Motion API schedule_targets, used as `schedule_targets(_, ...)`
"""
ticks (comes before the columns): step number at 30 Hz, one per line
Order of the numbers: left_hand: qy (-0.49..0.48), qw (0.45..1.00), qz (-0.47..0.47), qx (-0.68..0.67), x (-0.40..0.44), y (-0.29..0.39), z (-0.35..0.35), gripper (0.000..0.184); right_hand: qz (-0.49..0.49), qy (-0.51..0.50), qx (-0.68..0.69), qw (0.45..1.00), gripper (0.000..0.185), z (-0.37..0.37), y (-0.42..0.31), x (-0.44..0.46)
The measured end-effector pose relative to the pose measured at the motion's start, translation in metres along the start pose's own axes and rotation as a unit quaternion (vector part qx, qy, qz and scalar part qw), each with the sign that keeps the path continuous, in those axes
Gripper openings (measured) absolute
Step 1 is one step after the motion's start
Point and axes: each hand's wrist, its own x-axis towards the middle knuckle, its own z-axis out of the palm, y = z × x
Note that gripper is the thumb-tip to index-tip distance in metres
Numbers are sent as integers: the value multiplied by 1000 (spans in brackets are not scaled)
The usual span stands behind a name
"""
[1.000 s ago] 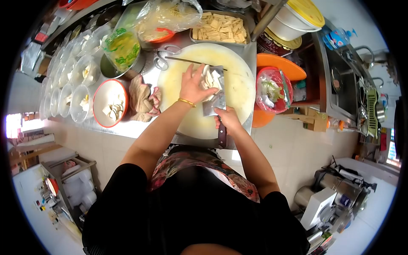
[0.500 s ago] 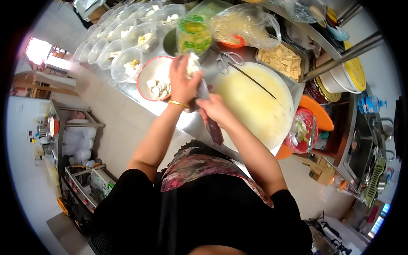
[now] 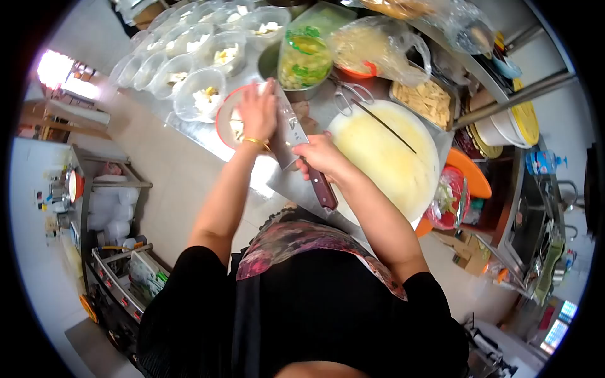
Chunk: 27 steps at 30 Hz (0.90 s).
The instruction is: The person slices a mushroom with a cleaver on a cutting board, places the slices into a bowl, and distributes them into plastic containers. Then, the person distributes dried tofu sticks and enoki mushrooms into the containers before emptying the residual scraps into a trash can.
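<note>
In my right hand [image 3: 318, 153] is a cleaver [image 3: 290, 132] with a dark brown handle, its wide blade tilted beside a red-rimmed white bowl [image 3: 222, 124]. My left hand [image 3: 257, 113] is over that bowl, palm down with fingers stretched, next to the blade. No white pieces show on the blade face. Some pale pieces [image 3: 237, 126] lie in the bowl, most of which my left hand and forearm hide. To the right, the round cutting board [image 3: 384, 164] carries a thin dark rod [image 3: 384, 126]. A pair of scissors [image 3: 345, 97] lies at its upper edge.
Clear plastic tubs [image 3: 200, 94] with pale food stand at the upper left. A bag of green and yellow food [image 3: 305, 60] rests in a metal pot. Behind the board are a tray of tan strips [image 3: 423, 101] and a plastic bag [image 3: 375, 47]. A red bag [image 3: 449, 198] hangs at right.
Both hands and the cleaver have moved left from the board to the bowl. The white pieces are gone from the blade, and my left hand's fingers have straightened. The view has turned.
</note>
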Motion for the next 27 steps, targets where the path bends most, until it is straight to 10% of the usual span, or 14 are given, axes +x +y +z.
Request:
schedule_targets(5,-9,994,109,2,-12,3,-2,30,-9,177,-74,981,17,-64,38,-65)
schedule_targets(9,-171,944,240,-146,-29,73,27,26,-125,428,-423,789,39,-118,102,-100)
schedule_targets(15,-314,934,168,-20,-51,78,63,30,-117,500,-488,706,46,-152,170,-122)
schedule_targets(18,-305,918,177,-183,-72,86,30,41,-130,471,-498,716,44,-153,185,-118)
schedule_targets(21,-205,953,59,-215,-108,74,-10,41,-206,472,-468,718,35,-142,168,-117)
schedule_targets(24,-68,753,-476,-449,-114,33,-17,31,-307,455,-425,720,29,-132,157,-111)
schedule_targets(27,-1,601,-539,-591,-87,2,-35,31,-305,329,-381,808,26,-109,135,-82)
